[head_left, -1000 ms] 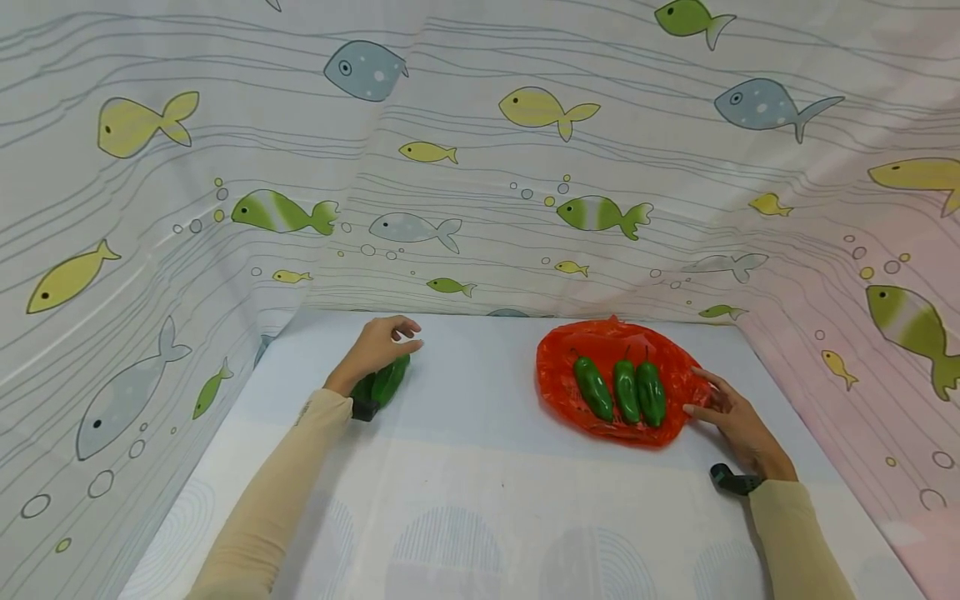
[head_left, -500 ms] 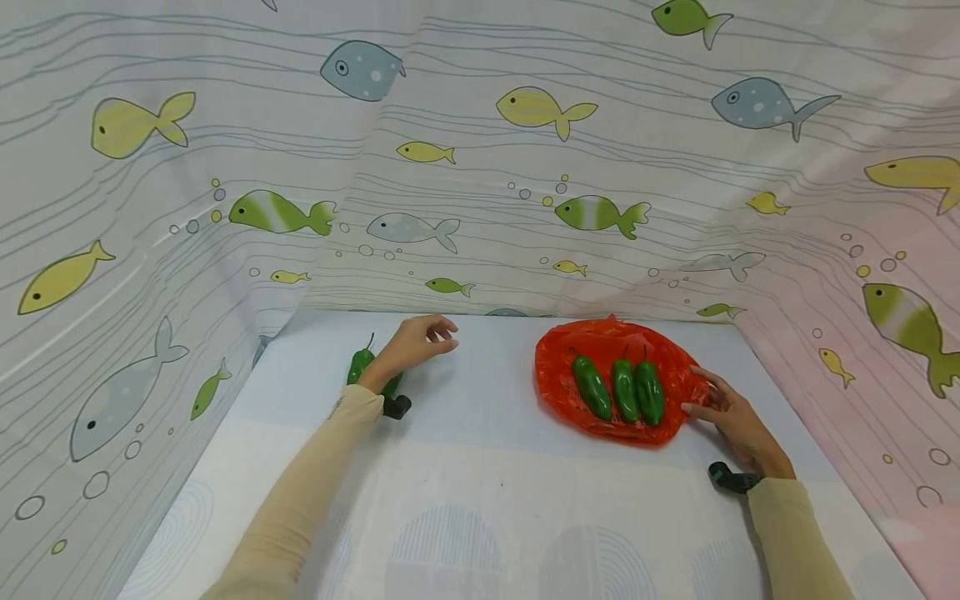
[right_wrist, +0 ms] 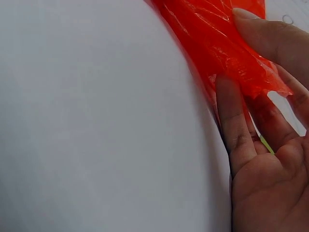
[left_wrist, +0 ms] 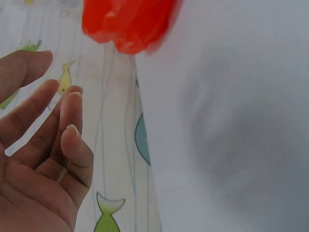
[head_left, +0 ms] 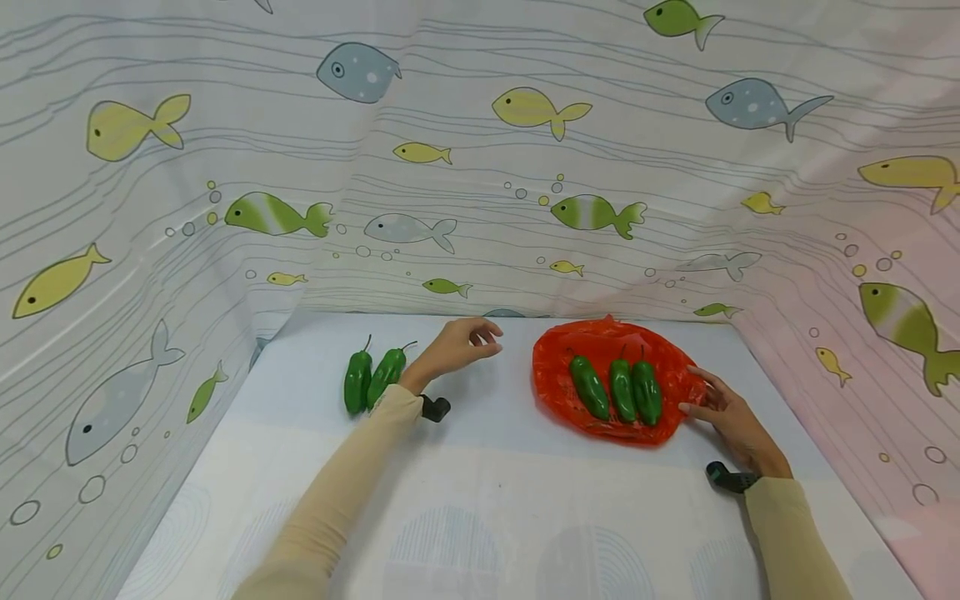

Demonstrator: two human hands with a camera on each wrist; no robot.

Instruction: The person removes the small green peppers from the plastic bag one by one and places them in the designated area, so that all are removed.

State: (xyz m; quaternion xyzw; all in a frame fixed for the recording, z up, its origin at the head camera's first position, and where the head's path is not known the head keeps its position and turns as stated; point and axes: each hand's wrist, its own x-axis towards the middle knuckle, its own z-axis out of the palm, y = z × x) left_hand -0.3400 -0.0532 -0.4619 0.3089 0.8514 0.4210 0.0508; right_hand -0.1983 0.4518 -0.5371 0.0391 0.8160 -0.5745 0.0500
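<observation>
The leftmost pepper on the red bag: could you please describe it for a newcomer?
On the white table, find the red bag, right of centre. Three green peppers lie on it. The leftmost pepper slants most, with a gap separating it from the close pair.

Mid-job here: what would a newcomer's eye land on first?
Probably the bright red bag, right of centre on the pale table, with three green peppers within its outline and the right hand holding its right edge. Next, the two peppers at left, near the empty left hand. Behind, fish-printed cloth fills the background.
</observation>
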